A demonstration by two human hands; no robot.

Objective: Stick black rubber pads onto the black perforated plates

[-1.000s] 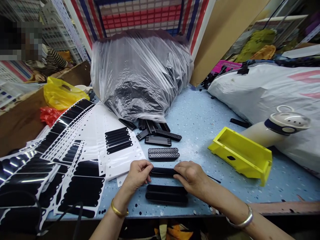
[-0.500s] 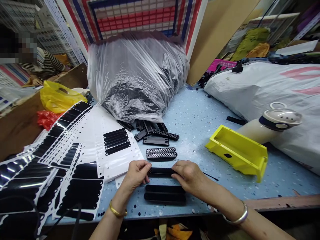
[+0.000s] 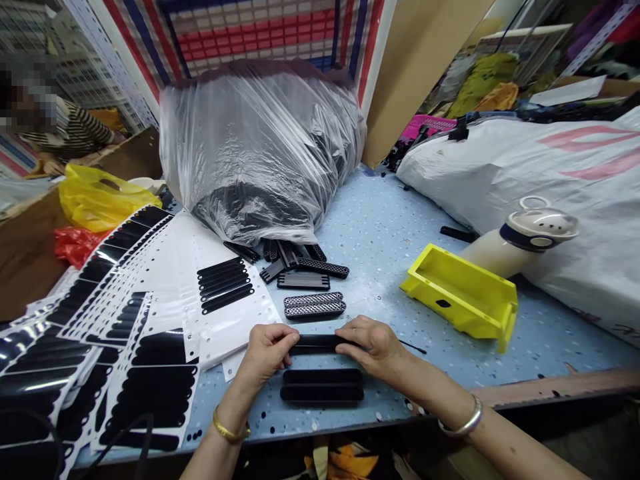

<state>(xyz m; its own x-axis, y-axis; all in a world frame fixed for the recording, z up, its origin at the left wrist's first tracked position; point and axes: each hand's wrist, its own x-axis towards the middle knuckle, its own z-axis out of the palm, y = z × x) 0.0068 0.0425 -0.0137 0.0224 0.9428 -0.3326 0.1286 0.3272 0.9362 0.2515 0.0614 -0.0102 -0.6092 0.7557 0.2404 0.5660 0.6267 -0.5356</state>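
My left hand (image 3: 266, 353) and my right hand (image 3: 373, 347) grip the two ends of a black plastic strip (image 3: 315, 344) on the speckled blue table (image 3: 400, 227). Its middle shows between them, and its ends are hidden by my fingers. Just below it lie two plain black strips (image 3: 321, 386). Above it rest two black mesh-patterned strips (image 3: 315, 305). To the left of my left hand spread white backing sheets (image 3: 220, 333) carrying rows of glossy black pads.
A clear plastic bag (image 3: 260, 153) full of black parts spills several pieces at its mouth. A yellow plastic tray (image 3: 460, 293) stands to the right, before a white sack (image 3: 525, 180). A person in a striped sleeve (image 3: 65, 130) sits at the upper left.
The whole scene has shifted left and slightly up in view as my head turned. Both hands stay on the same black strip.
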